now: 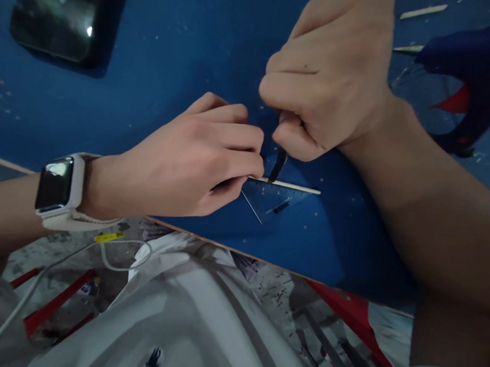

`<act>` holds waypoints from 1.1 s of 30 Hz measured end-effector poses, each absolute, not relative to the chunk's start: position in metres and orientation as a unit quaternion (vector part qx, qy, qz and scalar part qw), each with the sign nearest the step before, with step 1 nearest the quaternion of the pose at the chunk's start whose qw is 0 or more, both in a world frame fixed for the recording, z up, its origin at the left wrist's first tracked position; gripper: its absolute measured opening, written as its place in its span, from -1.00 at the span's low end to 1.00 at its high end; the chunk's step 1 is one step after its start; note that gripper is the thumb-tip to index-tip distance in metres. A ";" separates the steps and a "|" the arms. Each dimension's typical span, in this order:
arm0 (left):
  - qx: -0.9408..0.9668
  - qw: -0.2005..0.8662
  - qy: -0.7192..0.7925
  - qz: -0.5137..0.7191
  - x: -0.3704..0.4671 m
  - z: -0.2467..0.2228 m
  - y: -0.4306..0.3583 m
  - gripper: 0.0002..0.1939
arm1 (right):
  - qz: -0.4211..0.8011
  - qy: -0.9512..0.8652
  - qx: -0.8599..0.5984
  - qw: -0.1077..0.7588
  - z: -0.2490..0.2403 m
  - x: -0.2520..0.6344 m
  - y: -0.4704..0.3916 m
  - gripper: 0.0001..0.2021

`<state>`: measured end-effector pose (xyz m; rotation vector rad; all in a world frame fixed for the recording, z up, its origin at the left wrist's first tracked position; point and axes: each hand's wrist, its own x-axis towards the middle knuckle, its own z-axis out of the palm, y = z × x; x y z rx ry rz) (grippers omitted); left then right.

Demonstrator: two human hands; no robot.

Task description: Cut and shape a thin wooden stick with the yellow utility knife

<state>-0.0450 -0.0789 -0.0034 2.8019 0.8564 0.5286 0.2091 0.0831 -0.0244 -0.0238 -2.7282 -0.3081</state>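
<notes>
My left hand [201, 153], below a wrist with a watch, presses its closed fingers on a thin pale stick [297, 187] and a clear triangular ruler [264, 204]. The stick lies along the ruler's upper edge, its right end sticking out. My right hand [317, 83] is a fist around a cutter with a dark blade [277, 166]. The blade slants down, its tip at the stick just right of my left fingertips. Most of the cutter is hidden in the fist.
On the blue table [174, 52], a black phone-like device [56, 14] lies at the upper left. A dark blue glue gun [485, 60] with a red light and another pale stick [424, 11] are at the upper right. The table's front edge runs below my hands.
</notes>
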 end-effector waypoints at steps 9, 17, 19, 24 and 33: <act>0.928 0.109 0.297 0.197 -0.046 -0.006 -0.079 -0.66 | -0.120 -0.972 -0.019 0.202 -0.019 0.208 0.078 -0.65; 0.932 0.107 0.294 0.181 -0.046 -0.004 -0.077 -0.63 | -0.076 -0.969 0.027 0.234 -0.013 0.200 0.079 -0.65; 0.932 0.110 0.297 0.174 -0.046 -0.003 -0.077 -0.61 | -0.079 -0.969 0.042 0.230 -0.011 0.199 0.080 -0.66; 0.932 0.095 0.296 0.186 -0.045 -0.004 -0.077 -0.62 | -0.146 -0.977 0.028 0.153 -0.001 0.193 0.079 -0.74; 0.930 0.089 0.289 0.209 -0.045 -0.005 -0.077 -0.65 | -0.153 -0.984 -0.022 0.086 -0.011 0.190 0.078 -0.38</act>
